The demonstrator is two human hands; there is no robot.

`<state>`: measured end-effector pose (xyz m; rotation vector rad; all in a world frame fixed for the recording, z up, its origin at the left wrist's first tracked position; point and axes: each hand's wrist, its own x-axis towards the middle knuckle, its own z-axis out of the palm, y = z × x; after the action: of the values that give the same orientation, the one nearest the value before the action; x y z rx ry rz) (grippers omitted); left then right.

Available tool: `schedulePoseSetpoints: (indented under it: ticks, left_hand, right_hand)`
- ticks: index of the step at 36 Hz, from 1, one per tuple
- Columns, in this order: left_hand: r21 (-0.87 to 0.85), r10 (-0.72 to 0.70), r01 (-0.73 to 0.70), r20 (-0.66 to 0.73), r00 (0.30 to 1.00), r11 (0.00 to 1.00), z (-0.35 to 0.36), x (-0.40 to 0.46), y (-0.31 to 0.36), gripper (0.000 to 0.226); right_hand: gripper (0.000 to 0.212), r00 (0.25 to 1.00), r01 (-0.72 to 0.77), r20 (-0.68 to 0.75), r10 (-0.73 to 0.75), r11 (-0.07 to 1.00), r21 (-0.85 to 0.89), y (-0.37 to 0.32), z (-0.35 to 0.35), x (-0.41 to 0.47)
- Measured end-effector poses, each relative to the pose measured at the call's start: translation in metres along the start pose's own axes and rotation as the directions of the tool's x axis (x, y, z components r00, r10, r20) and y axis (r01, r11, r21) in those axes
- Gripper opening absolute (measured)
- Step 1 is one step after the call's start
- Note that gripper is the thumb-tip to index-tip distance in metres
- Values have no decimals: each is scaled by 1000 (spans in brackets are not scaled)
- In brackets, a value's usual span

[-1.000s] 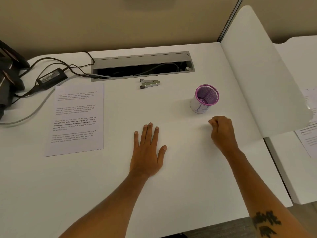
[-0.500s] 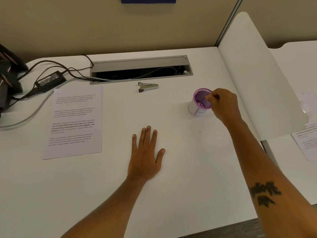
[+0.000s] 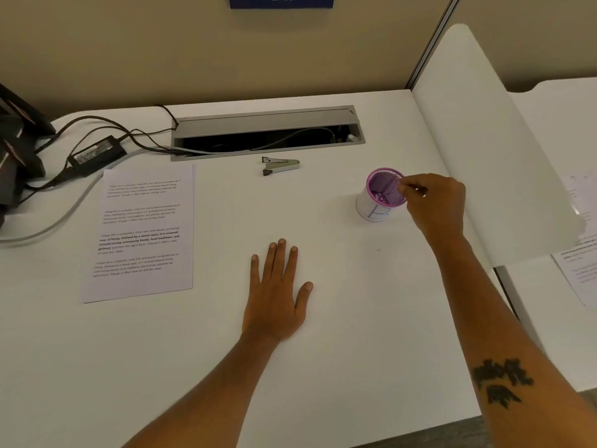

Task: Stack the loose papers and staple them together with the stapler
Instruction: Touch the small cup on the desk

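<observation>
A printed sheet of paper point(image 3: 142, 234) lies flat on the white desk point(image 3: 355, 318) at the left. A small metal stapler point(image 3: 280, 165) rests near the back, just in front of the cable tray. My left hand point(image 3: 277, 292) lies flat on the desk in the middle, fingers spread, holding nothing. My right hand point(image 3: 433, 205) hovers at the right rim of a purple mesh cup point(image 3: 382, 192), thumb and fingers pinched together over its opening. Anything between the fingertips is too small to see.
An open grey cable tray point(image 3: 268, 134) runs along the back. A power adapter point(image 3: 97, 153) and cables lie at the back left beside dark equipment point(image 3: 16, 150). A white divider panel point(image 3: 484, 140) bounds the right side; more printed papers point(image 3: 578, 270) lie on the neighbouring desk.
My right hand rose from the desk and moved back to the purple cup's rim, fingers still pinched. My left hand stayed flat. The view tilted up slightly.
</observation>
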<state>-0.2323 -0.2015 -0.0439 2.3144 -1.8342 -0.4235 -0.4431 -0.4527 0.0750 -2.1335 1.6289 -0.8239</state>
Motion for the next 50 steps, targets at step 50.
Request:
schedulePoseSetpoints:
  ticks: [50]
  left_hand:
    - [-6,-6,6,-2,1000,1000,1,0,0,75]
  right_hand:
    - [5,982,-186,3,188,974,-129,38,66,-115]
